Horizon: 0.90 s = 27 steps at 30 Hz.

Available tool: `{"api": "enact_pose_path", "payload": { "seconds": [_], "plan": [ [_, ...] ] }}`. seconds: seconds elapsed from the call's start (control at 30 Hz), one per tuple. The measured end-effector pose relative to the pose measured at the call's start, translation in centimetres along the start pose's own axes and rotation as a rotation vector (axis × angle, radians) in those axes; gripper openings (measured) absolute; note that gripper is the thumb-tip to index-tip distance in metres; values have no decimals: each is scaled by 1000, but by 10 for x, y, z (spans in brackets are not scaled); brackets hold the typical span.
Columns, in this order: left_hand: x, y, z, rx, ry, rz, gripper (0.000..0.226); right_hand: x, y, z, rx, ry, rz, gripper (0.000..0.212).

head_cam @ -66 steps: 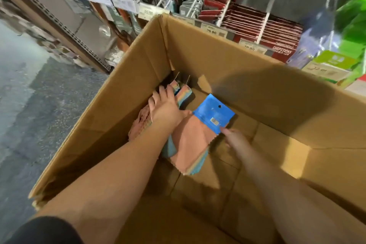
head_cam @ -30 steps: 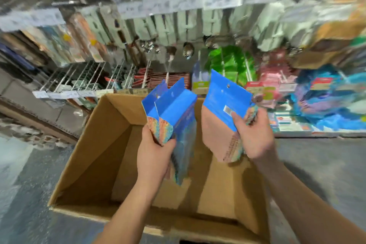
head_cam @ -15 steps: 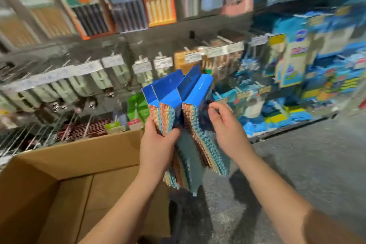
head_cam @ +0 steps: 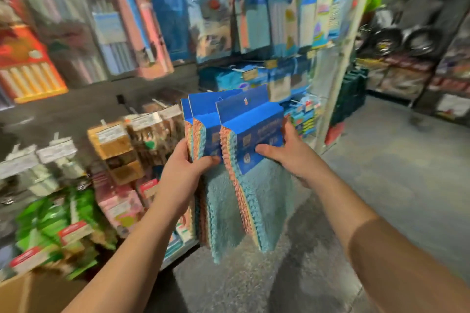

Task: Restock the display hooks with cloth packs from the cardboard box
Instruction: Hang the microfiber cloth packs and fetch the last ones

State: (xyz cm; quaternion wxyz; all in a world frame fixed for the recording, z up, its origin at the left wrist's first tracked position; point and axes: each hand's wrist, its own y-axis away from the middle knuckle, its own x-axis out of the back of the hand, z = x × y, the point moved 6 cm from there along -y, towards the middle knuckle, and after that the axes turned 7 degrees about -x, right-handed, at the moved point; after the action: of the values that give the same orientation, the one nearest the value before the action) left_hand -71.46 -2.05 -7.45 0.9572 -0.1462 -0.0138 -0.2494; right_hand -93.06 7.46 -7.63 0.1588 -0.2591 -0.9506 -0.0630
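Three cloth packs are held in front of the display rack, above the floor (head_cam: 381,185) and clear of the cardboard box (head_cam: 30,295), of which only a corner shows at the lower left edge of the view.

Left hand (head_cam: 183,175): grasping the two rear cloth packs (head_cam: 203,119) together. The thumb lies across the front of their blue header cards; the fingers wrap behind and are hidden.

Right hand (head_cam: 292,157): grasping the front cloth pack (head_cam: 250,122). The thumb presses the lower part of its blue header card; the other fingers curl round the right edge.

Pack condition: all three packs are upright, header cards on top, each card with a hang hole near its upper edge. Stacked cloths in orange, yellow and teal hang below the cards, with a teal cloth outermost. The front pack overlaps the rear two and touches them.

Surroundings: the display hooks (head_cam: 162,103) project from the grey back panel to the left of the packs; several carry white price tags (head_cam: 56,150). Blue packaged goods (head_cam: 254,20) hang on the upper rows. Green packs (head_cam: 50,218) hang at the lower left. Dark pans (head_cam: 417,40) hang on a separate rack at the far right. Most of the background is motion-blurred; printed text is not legible.
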Motion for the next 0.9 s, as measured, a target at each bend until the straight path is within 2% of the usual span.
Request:
{"api": "enact_pose_path", "payload": {
  "seconds": [0.1, 0.27, 0.4, 0.5, 0.8, 0.9],
  "plan": [
    [-36, -42, -6, -3, 57, -77, 62, 34, -28, 2, 1, -13, -9, 93],
    [-85, -129, -23, 11, 222, -98, 60, 78, -98, -3, 60, -36, 47, 89],
    [-120, -218, -32, -1, 276, -145, 70, 113, -169, -16, 100, -49, 126, 80],
    [-135, -279, -30, -13, 298, -105, 54, 136, -224, -29, 134, -51, 160, 54],
    [-152, -407, -17, -91, 266, -13, 53, 164, -348, -55, 271, -80, 208, 56],
    [-149, -442, -13, -121, 243, 44, 64, 174, -391, -63, 301, -87, 179, 58]
  ]
}}
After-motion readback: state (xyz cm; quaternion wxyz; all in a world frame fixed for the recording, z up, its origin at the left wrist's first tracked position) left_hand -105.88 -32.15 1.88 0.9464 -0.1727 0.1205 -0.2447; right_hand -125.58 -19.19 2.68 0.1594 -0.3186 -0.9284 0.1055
